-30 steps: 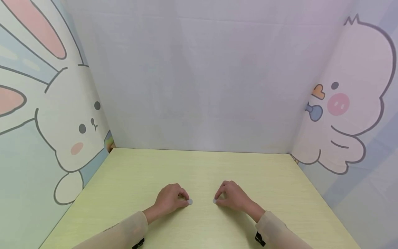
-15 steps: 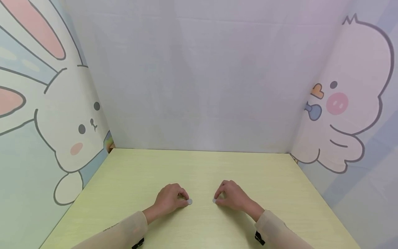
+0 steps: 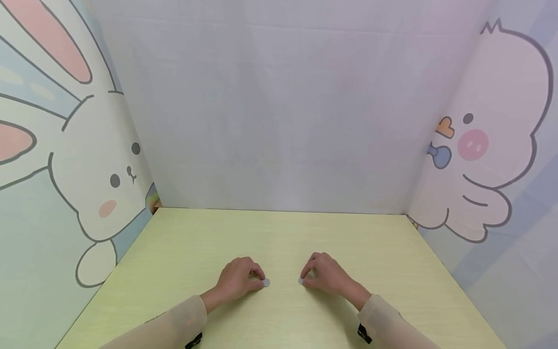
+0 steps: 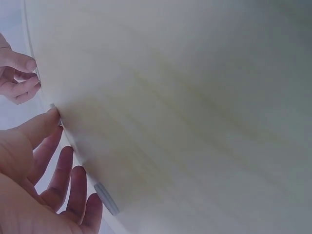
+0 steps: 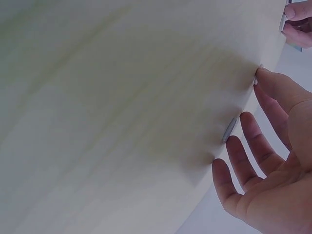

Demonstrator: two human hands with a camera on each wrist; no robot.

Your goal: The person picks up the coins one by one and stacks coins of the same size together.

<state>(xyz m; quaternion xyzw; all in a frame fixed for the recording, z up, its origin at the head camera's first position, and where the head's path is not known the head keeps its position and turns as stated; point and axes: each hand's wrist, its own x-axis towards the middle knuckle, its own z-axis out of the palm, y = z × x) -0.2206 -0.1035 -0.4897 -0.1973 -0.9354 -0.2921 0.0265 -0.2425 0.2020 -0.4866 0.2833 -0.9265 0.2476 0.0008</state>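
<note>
My left hand (image 3: 240, 278) pinches a small silvery coin-like disc (image 3: 266, 282) between thumb and index finger, low on the table. Opposite it, my right hand (image 3: 324, 275) pinches a similar disc (image 3: 301, 281), mostly covered by the fingertips. A narrow gap separates the two hands. In the left wrist view, another grey disc (image 4: 106, 199) lies by the little and ring fingers, seen edge-on. The right wrist view shows one more silvery disc (image 5: 230, 129) on the table at the middle and ring fingertips. These two are hidden behind the hands in the head view.
The pale yellow-green wood-grain table (image 3: 279, 237) reaches a hanging light grey cloth (image 3: 279, 121) at the back. Cloth printed with a rabbit (image 3: 96, 160) closes off the left side, and a white cartoon figure (image 3: 492, 160) is on the right. Both sleeves (image 3: 174, 322) are beige.
</note>
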